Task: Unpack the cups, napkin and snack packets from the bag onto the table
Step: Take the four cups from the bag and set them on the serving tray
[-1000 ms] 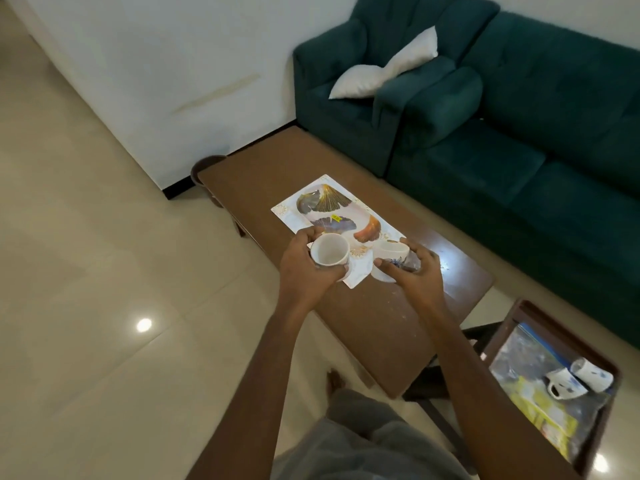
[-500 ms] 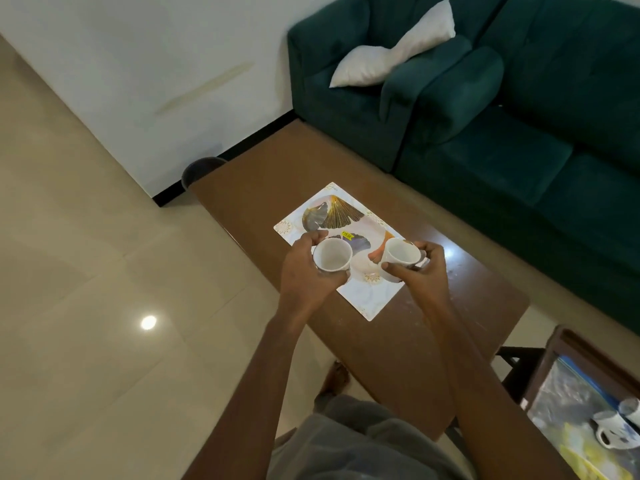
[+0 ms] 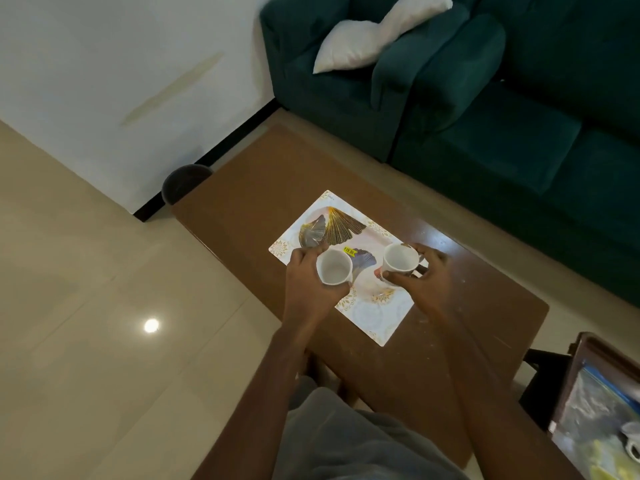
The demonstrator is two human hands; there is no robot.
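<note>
Evidently kept mouth-up for a level set-down: the left hand [image 3: 306, 277] grip curls round the left cup [image 3: 334, 269] over the placemat [image 3: 369, 315] at its left edge; the right hand [image 3: 424, 282] grip curls round the right cup [image 3: 400, 258] at its right side

A dark green velvet sofa [image 3: 519, 150] runs along the far long edge of the brown wooden table [image 3: 249, 188], with a white cushion [image 3: 363, 39] leaning on an armrest. A rectangular placemat printed with gold fan leaves [image 3: 374, 313] lies mid-table and carries a small yellow sticker [image 3: 349, 251]. A dark round bin [image 3: 183, 178] stands at the far left corner, on the beige tiled floor [image 3: 86, 306].
</note>
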